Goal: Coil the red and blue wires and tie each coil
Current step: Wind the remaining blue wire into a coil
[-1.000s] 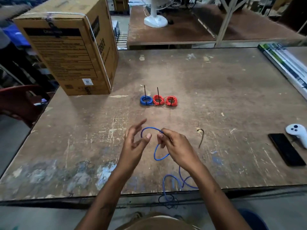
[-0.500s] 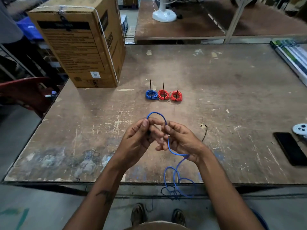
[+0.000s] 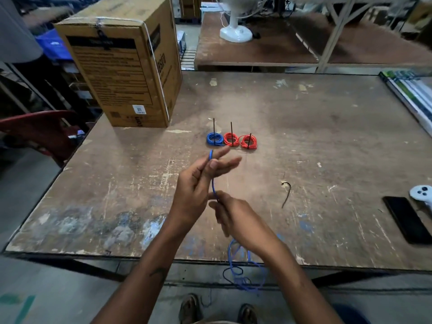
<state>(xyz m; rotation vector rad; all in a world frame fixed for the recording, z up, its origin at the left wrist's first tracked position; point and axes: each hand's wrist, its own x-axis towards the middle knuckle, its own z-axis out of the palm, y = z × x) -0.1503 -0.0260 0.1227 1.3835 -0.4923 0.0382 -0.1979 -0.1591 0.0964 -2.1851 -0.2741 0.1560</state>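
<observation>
At the far left a dark red plastic chair (image 3: 39,127) stands off the worn brown wooden table (image 3: 327,141). On the table's back left corner sits a tall brown cardboard box (image 3: 121,73) with a black band, printed text too blurred to read, and a small white code sticker near its bottom edge.

Near the table's middle lie three tied coils in a row, touching: a blue wire coil (image 3: 215,139), then a red wire coil (image 3: 231,139), then a second red wire coil (image 3: 248,141), each with a black tie end standing upright.

Just in front of them the left hand (image 3: 198,183) is raised above the table, thumb pressing a loose blue wire (image 3: 213,183) against its fingers, the other fingers stretched forward toward the coils. The wire runs down to the right hand (image 3: 238,218), which pinches it between thumb and fingertips close beside the left wrist. Past the right hand the wire drops over the near table edge in a blurred tangle of loops.

To the right a loose black tie (image 3: 287,192) lies curved on the wood, apart from both hands. Farther right lie a black phone (image 3: 406,219) and, beside it, a white game controller (image 3: 422,192). Long green and white packages (image 3: 411,94) lie along the right edge. Behind, on another table, stands a white fan base (image 3: 236,31).
</observation>
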